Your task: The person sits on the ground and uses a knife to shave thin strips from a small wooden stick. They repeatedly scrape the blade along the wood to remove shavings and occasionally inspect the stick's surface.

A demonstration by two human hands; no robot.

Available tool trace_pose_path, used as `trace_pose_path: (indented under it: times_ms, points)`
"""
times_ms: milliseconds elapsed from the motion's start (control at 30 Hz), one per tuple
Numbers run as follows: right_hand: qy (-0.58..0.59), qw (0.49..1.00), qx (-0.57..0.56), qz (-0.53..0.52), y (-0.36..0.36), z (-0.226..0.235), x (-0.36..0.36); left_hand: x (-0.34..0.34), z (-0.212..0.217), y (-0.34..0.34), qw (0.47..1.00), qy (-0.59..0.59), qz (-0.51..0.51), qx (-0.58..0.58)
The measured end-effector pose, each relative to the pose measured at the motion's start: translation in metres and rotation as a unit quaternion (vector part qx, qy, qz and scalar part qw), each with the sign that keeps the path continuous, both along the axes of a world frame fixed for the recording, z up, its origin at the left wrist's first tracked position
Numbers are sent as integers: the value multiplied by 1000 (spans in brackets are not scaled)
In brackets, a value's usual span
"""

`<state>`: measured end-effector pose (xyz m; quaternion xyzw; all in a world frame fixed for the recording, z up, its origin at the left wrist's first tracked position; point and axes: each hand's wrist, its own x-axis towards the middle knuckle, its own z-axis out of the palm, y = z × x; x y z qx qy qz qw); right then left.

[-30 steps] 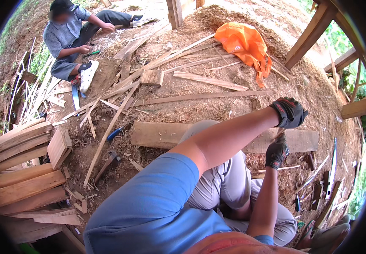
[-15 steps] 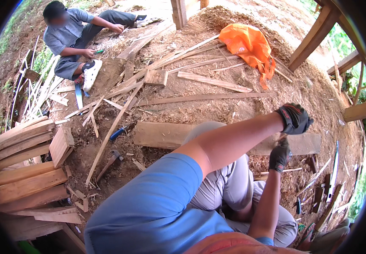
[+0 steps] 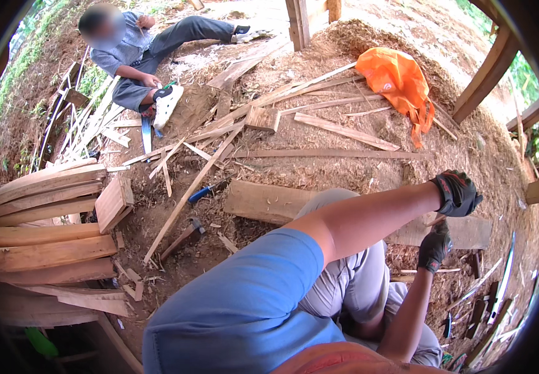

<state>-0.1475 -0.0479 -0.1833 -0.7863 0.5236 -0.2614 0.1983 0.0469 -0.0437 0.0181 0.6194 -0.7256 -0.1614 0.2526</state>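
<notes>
My left hand (image 3: 457, 194), in a dark glove, is closed in a fist at the end of my outstretched arm. What it grips is hidden. Just below it, my right hand (image 3: 436, 249), also gloved, is curled closed with the thumb side up. A small piece of brown wood (image 3: 433, 218) shows between the two hands; I cannot tell which hand holds it. Both hands are over the right end of a thick wooden plank (image 3: 263, 201) on the ground. My left forearm and my bent knee in grey trousers hide the plank's middle.
Stacked beams (image 3: 45, 254) lie at the left. A hammer-like tool (image 3: 185, 237) and a blue-handled tool (image 3: 201, 194) rest near the plank. Long strips, shavings and an orange bag (image 3: 394, 81) lie beyond. Another person (image 3: 126, 59) sits at the far left; a post (image 3: 297, 25) stands behind.
The whole view has swung left, so things sit further right and lower. My hands keep nearly the same pose. The other person has raised one hand towards the chest.
</notes>
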Motion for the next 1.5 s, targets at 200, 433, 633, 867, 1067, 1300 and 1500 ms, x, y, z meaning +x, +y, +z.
trace_pose_path:
  times_ms: [200, 433, 633, 867, 1067, 1300, 1500]
  points:
    - [-142, 986, -83, 28, 10, 74, 35, 5, 1, 11, 1000, -4, -3, 12]
    - [7, 997, 77, -30, 24, 35, 30, 3, -2, 4, 1000, -8, -3, -10]
    - [-77, 997, -27, 4, 20, 87, 38, 4, -3, 12, 1000, 1, 4, -4]
    - [36, 999, -6, -4, 13, 1, 11, -3, -2, 1, 1000, 1, -5, 12]
    - [-101, 994, -29, -12, 30, 110, 45, 4, -2, 12, 1000, 8, -3, 9]
    - [-31, 999, -13, -16, 21, 12, 25, 5, 2, 5, 1000, -10, -9, 8]
    - [-55, 997, -52, -9, 27, 90, 43, 5, 4, 15, 1000, -10, -4, 8]
